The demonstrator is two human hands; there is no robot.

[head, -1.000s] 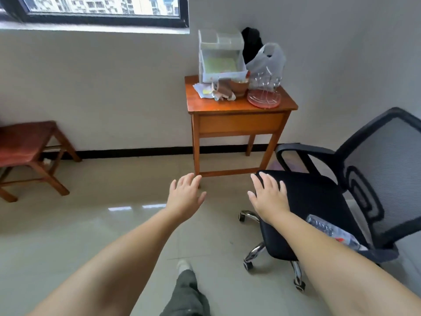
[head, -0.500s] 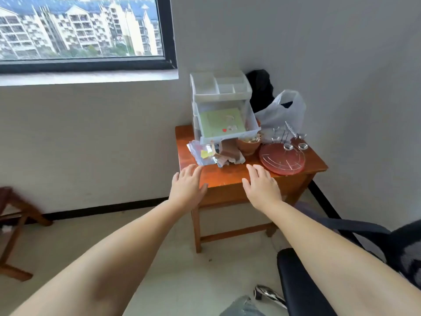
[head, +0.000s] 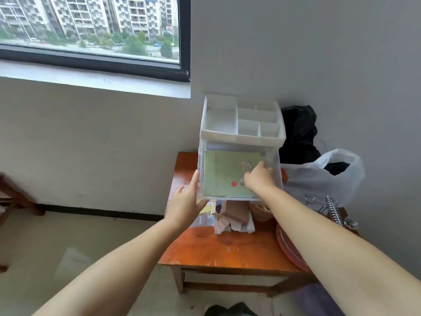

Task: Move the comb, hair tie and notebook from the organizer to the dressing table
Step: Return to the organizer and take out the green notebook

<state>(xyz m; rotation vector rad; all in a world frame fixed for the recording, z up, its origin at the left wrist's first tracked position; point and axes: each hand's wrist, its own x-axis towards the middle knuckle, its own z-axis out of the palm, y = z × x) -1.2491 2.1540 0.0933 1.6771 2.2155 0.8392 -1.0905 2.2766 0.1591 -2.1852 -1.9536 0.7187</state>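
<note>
A white plastic organizer (head: 242, 135) stands at the back of the small orange wooden dressing table (head: 218, 249), with its clear drawer (head: 201, 179) pulled out. A pale green notebook (head: 224, 175) with stickers lies flat in the drawer. My right hand (head: 259, 177) reaches into the drawer, fingers resting on the notebook's right side; I cannot tell whether it grips it. My left hand (head: 185, 201) presses flat against the drawer's left front corner. No comb or hair tie shows.
Under the drawer front lie crumpled papers and a brown block (head: 234, 213). A white plastic bag (head: 319, 176) and a black bag (head: 298, 133) sit at the right, with a red round rack (head: 287, 242) and metal spring pieces (head: 332, 208). A wooden stool (head: 13, 197) stands left.
I have come close to the table. Both hands rose from hovering before the table edge: the right went into the drawer onto the notebook, the left onto the drawer's left corner.
</note>
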